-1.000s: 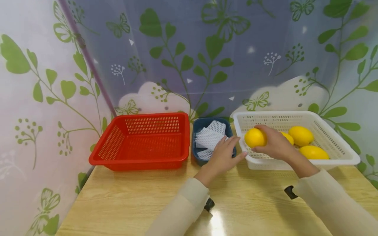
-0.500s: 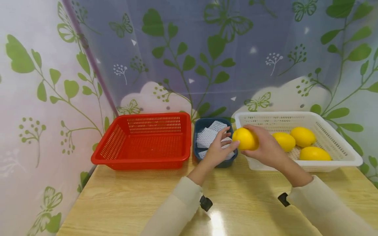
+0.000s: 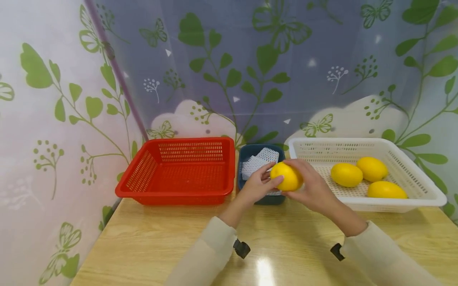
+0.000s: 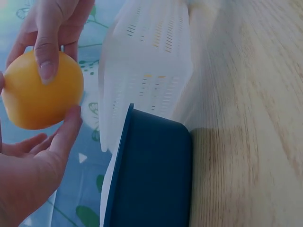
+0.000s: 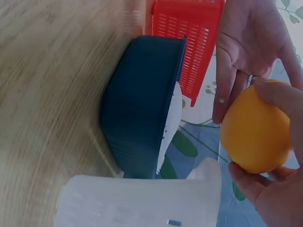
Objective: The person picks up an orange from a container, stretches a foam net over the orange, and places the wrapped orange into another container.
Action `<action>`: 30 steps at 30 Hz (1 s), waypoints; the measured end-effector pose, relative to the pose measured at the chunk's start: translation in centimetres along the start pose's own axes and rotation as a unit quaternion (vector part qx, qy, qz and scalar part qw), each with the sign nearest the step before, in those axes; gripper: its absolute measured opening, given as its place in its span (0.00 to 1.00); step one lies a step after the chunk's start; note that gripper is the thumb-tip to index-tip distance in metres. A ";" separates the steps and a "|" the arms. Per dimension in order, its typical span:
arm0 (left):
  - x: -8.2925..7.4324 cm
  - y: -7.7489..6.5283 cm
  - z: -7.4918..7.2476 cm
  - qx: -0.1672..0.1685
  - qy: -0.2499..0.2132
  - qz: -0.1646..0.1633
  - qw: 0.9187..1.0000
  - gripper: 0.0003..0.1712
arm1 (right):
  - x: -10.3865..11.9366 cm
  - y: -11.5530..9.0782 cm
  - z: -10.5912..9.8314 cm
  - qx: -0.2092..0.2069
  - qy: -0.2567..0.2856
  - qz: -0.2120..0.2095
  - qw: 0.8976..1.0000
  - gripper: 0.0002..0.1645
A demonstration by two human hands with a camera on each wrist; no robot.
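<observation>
A yellow lemon (image 3: 290,179) is held up between both hands, over the right part of the small dark blue basket (image 3: 266,199). My right hand (image 3: 315,186) grips it from the right, its thumb and fingers curled round the side. From the left, my left hand (image 3: 255,187) has its thumb on the near face and its fingers against the far side. The right wrist view shows the lemon (image 5: 255,130) bare, without a wrapping. White foam net sleeves (image 3: 255,165) lie in the blue basket, partly hidden by the left hand.
On the right a white basket (image 3: 393,203) holds several lemons (image 3: 346,174). A red basket (image 3: 175,197) with slotted walls stands on the left. All three containers are on a wooden table (image 3: 143,246), in front of a leaf-patterned curtain (image 3: 214,79).
My right hand has carried the lemon leftward out of the white basket to above the blue one. My left hand has come to it and taken hold too.
</observation>
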State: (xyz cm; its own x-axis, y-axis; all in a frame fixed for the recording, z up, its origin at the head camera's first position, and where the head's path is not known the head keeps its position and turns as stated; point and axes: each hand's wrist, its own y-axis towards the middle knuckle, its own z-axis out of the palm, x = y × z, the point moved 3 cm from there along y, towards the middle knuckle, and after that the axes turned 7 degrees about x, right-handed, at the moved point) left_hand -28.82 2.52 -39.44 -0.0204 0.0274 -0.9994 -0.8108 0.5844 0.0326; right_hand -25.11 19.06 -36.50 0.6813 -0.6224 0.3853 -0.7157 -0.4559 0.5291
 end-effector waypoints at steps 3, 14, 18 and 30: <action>0.1 -0.3 -0.1 0.019 -0.023 -0.007 1.000 0.31 | 0.1 -0.1 0.3 0.002 0.006 -0.016 1.000 0.49; 0.9 -1.2 -0.5 0.000 -0.101 -0.034 0.994 0.29 | 0.3 -0.1 0.8 0.067 0.053 0.018 0.996 0.54; 0.5 -1.8 -0.7 -0.045 -0.077 -0.010 0.996 0.33 | 0.1 -0.2 0.7 0.070 0.159 0.109 0.979 0.51; -0.2 -3.5 -0.3 -0.092 0.101 0.093 0.986 0.45 | 0.6 0.1 2.2 0.116 0.507 0.289 0.804 0.44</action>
State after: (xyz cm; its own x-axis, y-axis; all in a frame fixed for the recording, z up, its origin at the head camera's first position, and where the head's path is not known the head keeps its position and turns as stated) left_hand -26.12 0.24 -39.33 -0.2789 -0.0528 -0.9589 -0.8744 0.4267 0.2309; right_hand -25.09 17.21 -37.91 -0.0843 0.0122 0.9964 -0.8873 -0.4559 -0.0695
